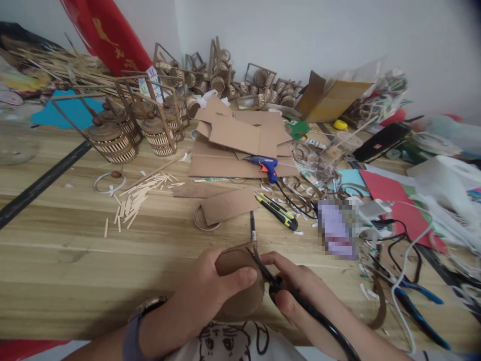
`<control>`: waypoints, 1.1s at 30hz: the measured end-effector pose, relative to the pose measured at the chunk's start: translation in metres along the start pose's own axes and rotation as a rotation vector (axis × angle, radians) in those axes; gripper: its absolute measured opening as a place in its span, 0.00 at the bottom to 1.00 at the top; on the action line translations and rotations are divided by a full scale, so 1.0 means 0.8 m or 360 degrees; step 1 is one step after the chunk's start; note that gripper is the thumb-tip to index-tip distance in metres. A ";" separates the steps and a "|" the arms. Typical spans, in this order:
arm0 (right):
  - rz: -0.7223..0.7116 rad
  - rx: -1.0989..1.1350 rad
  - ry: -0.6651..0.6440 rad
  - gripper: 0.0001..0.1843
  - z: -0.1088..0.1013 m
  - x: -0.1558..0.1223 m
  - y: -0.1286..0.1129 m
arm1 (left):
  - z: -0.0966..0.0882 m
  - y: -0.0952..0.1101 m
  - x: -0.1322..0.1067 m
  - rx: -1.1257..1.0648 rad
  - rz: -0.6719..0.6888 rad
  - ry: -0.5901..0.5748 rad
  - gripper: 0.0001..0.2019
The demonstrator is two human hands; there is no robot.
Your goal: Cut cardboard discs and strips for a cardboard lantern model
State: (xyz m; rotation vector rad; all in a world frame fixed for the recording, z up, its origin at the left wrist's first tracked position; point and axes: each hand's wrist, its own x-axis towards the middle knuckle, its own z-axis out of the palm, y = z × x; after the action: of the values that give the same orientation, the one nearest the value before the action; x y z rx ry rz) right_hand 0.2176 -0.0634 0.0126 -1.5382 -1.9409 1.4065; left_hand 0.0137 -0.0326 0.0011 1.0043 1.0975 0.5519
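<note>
Close to the table's front edge, my left hand (210,286) grips a round piece of brown cardboard (244,298), thumb on its face and fingers behind it. My right hand (296,283) is closed around black-handled scissors (319,321). Their blades meet the upper right rim of the cardboard; whether the edge lies between them I cannot tell. Just beyond the disc lies a dark pen (252,225). Past it are a cardboard strip with a circle drawn on it (233,204), a thin ring (197,220) partly under that strip, and a yellow-and-black utility knife (278,210).
A blue glue gun (267,164) rests by stacked cardboard sheets (240,133). Small wooden sticks (135,203) lie scattered left, before slatted miniature buckets (112,143). Blue-handled pliers (417,311), cables and paper scraps crowd the right. A cardboard box (334,98) stands behind.
</note>
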 end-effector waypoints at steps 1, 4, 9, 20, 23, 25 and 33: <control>-0.0001 -0.0004 -0.0001 0.48 0.000 0.000 0.001 | 0.000 -0.001 0.000 -0.0012 0.0000 -0.0010 0.19; 0.0005 0.0002 0.0002 0.48 0.001 -0.002 0.003 | 0.001 -0.002 0.000 -0.0026 -0.0004 -0.0012 0.19; 0.0015 0.0030 0.0007 0.47 0.001 -0.003 0.003 | -0.001 -0.003 0.001 0.0034 0.0013 -0.0027 0.18; -0.0076 0.0051 0.0005 0.43 0.006 -0.001 0.012 | -0.010 0.007 0.001 0.0153 0.0055 -0.0076 0.17; -0.0033 0.0054 -0.0029 0.44 0.005 -0.001 0.015 | -0.013 0.004 0.001 0.0190 0.0066 -0.0020 0.21; 0.0040 0.0044 -0.0026 0.45 0.002 -0.003 0.014 | -0.015 0.002 0.000 0.0262 0.0061 0.0048 0.22; 0.0103 0.0198 -0.0123 0.56 -0.005 -0.002 0.009 | -0.016 0.003 -0.002 0.0376 0.0028 -0.0025 0.20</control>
State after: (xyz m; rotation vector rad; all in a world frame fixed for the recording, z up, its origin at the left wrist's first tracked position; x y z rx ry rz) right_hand 0.2255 -0.0634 0.0092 -1.5237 -1.8231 1.6034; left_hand 0.0015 -0.0279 0.0029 1.2219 1.1590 0.4338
